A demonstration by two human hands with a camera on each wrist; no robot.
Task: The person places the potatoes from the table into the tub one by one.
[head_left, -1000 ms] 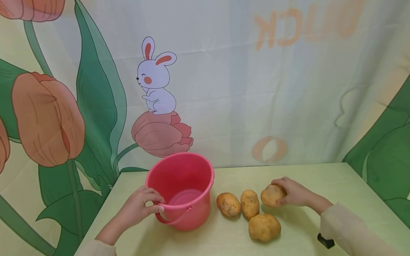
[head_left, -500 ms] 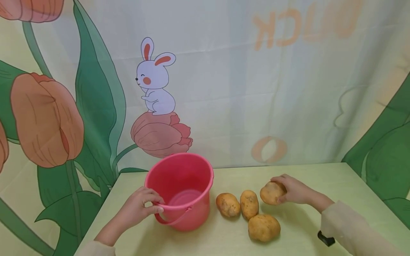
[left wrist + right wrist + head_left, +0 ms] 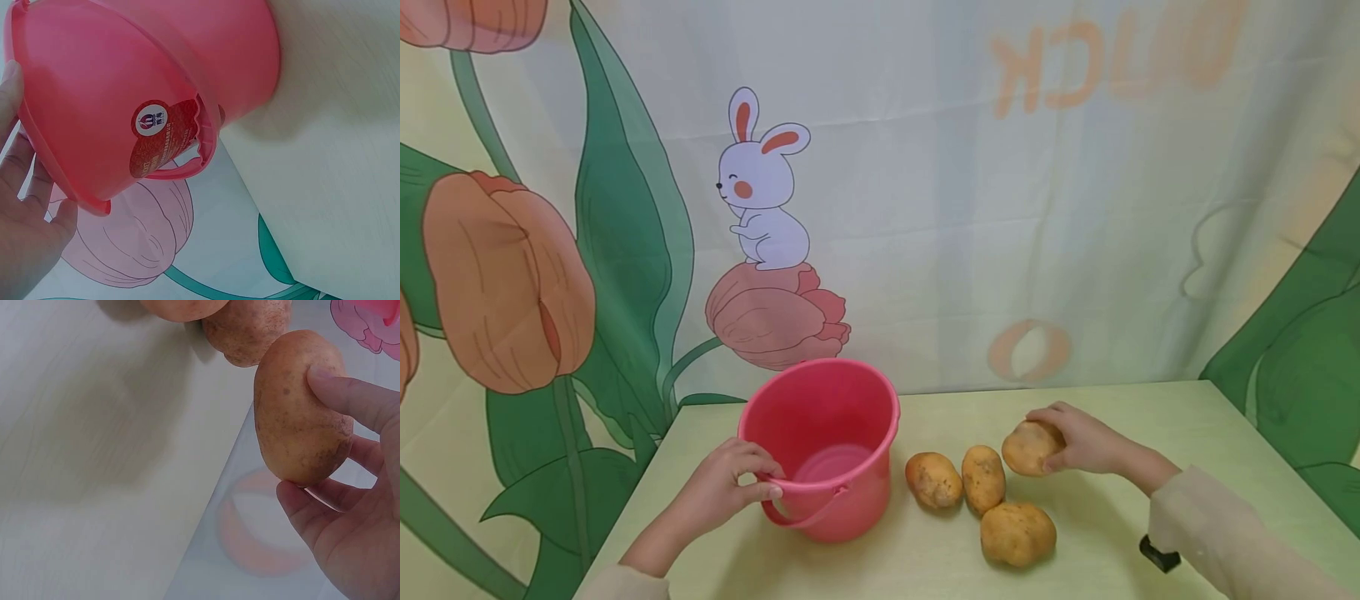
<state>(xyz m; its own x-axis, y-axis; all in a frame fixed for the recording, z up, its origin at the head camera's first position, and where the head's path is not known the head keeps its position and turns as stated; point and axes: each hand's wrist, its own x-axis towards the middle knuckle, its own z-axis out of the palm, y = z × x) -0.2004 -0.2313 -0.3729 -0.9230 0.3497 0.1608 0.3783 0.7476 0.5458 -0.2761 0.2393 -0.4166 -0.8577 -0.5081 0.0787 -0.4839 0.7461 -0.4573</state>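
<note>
A pink bucket [image 3: 857,508] stands upright on the table, its inside bare in the head view. My left hand [image 3: 730,481] pinches its near left rim, thumb outside and fingers over the edge. The bucket's handle [image 3: 181,170] hangs down the side, beside a red label [image 3: 164,134]. In my right hand [image 3: 1086,442] I grip a potato [image 3: 300,406] between thumb and fingers, raised off the table. Three more potatoes lie between the bucket and that hand: one on the left [image 3: 934,481], an upright oval one [image 3: 983,479], and a wider one [image 3: 1018,534] nearer me.
The pale table [image 3: 1225,467] ends at a printed curtain [image 3: 925,208] close behind the bucket. A small black object [image 3: 1160,553] shows beneath my right sleeve [image 3: 1217,525].
My right hand has shifted slightly up and to the left with its potato. The left hand keeps its hold on the bucket rim, and the other potatoes have stayed put.
</note>
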